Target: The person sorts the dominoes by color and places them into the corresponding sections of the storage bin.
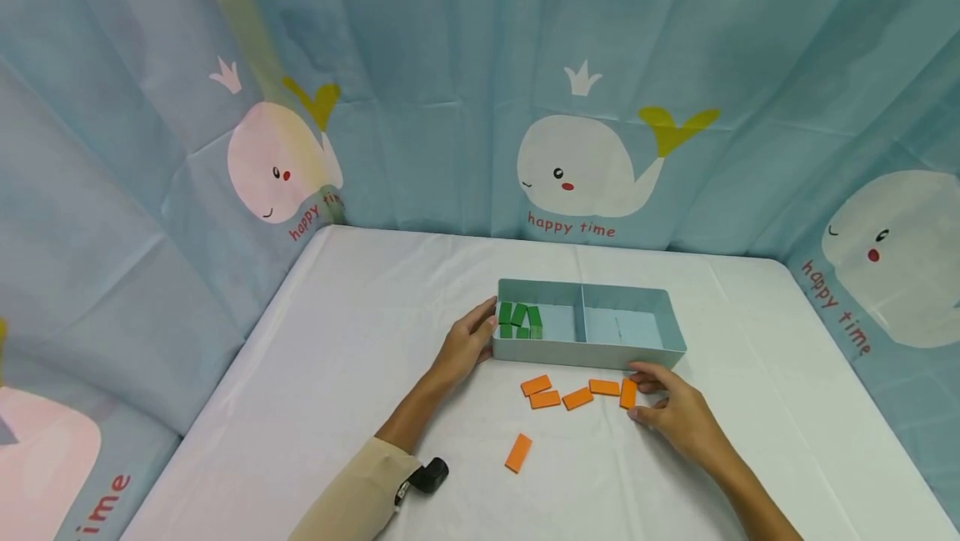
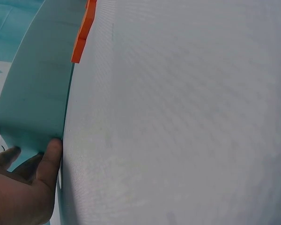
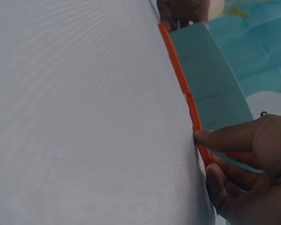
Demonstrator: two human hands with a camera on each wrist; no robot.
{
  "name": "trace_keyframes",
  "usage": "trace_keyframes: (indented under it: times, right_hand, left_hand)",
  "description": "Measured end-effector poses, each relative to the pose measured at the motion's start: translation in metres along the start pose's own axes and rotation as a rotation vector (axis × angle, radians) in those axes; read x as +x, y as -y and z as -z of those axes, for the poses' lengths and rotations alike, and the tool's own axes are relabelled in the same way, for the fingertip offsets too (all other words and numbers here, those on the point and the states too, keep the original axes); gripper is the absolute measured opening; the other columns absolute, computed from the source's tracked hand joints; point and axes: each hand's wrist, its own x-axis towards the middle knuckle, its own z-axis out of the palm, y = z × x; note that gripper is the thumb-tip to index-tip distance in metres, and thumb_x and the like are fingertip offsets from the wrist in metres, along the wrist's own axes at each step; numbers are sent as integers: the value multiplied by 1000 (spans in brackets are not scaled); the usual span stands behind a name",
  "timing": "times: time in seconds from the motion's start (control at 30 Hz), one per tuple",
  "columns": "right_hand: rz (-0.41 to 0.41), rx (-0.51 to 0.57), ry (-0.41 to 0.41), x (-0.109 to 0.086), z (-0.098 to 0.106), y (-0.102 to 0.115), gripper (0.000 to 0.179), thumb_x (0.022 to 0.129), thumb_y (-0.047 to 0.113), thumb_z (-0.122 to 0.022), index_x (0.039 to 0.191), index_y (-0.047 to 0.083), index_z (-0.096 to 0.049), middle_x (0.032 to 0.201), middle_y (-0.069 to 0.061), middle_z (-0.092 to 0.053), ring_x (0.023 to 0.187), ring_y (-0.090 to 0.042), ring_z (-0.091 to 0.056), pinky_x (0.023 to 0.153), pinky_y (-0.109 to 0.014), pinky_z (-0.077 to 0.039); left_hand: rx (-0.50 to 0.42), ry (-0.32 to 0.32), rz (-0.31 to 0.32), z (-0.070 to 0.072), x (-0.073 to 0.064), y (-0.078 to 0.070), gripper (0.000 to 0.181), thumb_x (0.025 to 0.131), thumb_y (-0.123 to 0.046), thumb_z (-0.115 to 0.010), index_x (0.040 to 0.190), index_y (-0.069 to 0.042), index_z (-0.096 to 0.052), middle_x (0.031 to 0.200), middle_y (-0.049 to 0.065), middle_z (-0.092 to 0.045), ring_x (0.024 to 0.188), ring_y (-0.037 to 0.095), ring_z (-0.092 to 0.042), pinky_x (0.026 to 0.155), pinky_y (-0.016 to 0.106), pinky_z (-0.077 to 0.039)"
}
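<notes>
A light blue-green box (image 1: 588,353) with two compartments stands on the white table. My left hand (image 1: 459,349) rests its fingertips against the box's left end; the left wrist view shows the fingers (image 2: 48,161) spread at that end wall. My right hand (image 1: 682,416) pinches an orange block (image 1: 628,393) by its ends, thumb at the near end, forefinger at the far one. In the right wrist view this block (image 3: 203,153) lies low along the cloth between the fingertips. Several green blocks (image 1: 519,314) sit in the left part of the left compartment.
Several other orange blocks lie flat before the box, among them one at the left (image 1: 536,385) and one next to the held block (image 1: 604,388). A separate orange block (image 1: 518,453) lies nearer me. A printed curtain (image 1: 435,166) closes off the table's back and sides.
</notes>
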Motion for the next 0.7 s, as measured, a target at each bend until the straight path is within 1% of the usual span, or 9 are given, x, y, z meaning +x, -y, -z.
trace_keyframes:
  times: [0.1,0.23,0.4,0.57,0.7]
  right_hand:
    - [14,0,-9,0,1,0,65,83,4,-90,142,7,-64,125,-10,-73,111,-28,-66,78,-22,-59]
    - [33,16,-15,0,1,0,64,83,4,-90,141,7,-64,125,-11,-74,111,-29,-67,79,-22,-59]
    - [55,33,-19,-1,2,0,63,84,4,-89,142,6,-63,127,-12,-74,112,-30,-67,81,-22,-60]
    - [62,30,-13,-2,4,2,63,86,2,-86,145,7,-62,128,-9,-73,112,-25,-68,83,-22,-61]
    - [81,53,-14,-4,7,8,62,88,3,-85,146,8,-61,128,-7,-73,111,-21,-68,83,-22,-61]
  left_hand:
    - [-3,1,1,0,0,0,56,115,-35,-48,168,-21,-35,173,6,-34,157,33,-35,113,56,-49]
    - [2,4,-14,0,0,1,57,115,-35,-48,168,-18,-35,172,9,-34,157,36,-35,113,56,-50]
    - [1,-1,-10,0,0,0,56,115,-35,-49,167,-20,-36,172,8,-34,157,36,-35,113,57,-49]
    - [11,0,1,0,-1,0,56,115,-36,-49,167,-21,-36,172,7,-35,157,35,-36,112,56,-50]
    - [10,1,-1,0,-1,0,56,115,-36,-48,167,-21,-36,172,7,-35,157,35,-36,113,56,-50]
